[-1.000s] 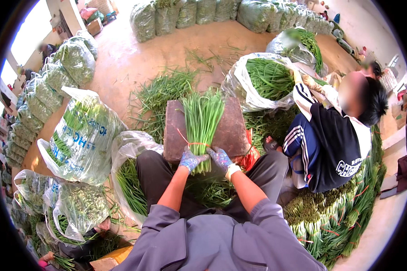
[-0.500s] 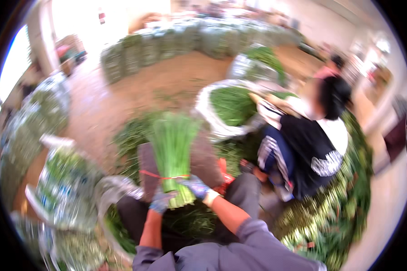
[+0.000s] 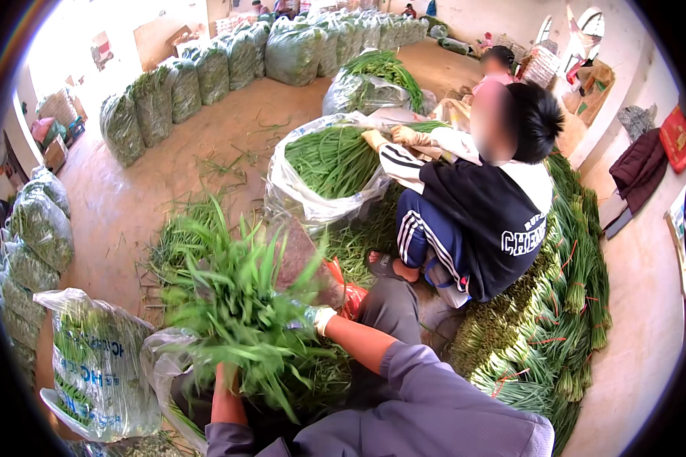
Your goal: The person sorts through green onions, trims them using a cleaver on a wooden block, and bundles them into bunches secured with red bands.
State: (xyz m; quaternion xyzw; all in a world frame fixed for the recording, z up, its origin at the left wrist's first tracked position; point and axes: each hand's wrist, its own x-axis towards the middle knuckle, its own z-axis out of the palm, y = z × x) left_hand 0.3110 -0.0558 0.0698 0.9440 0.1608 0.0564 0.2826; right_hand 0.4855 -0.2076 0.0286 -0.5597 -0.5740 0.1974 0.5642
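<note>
A large loose mass of long green leaves, a bunch of garlic chives (image 3: 244,297), spreads in front of me above my lap, its leaf tips blurred and fanning out several ways. My right hand (image 3: 312,315), in a patterned glove with a pale cuff, is closed at the right side of the bunch, its fingertips partly covered by leaves. My left hand is hidden under the leaves; only its wrist and forearm (image 3: 227,400) show. Behind the bunch lies a brown board (image 3: 305,263), with red plastic strips (image 3: 346,291) at its right edge.
A co-worker (image 3: 472,206) sits at right, gloved hands at an open clear bag (image 3: 282,183) of greens. Tied bunches (image 3: 549,358) are heaped behind them. Filled bags (image 3: 183,91) line the back and left. A printed plastic bag (image 3: 99,365) stands near left; loose greens (image 3: 177,251) litter the floor.
The chive bunch stood upright with a red tie showing; now its leaves splay toward me and the tie is out of sight. Leaves now cover my left hand. The view has shifted.
</note>
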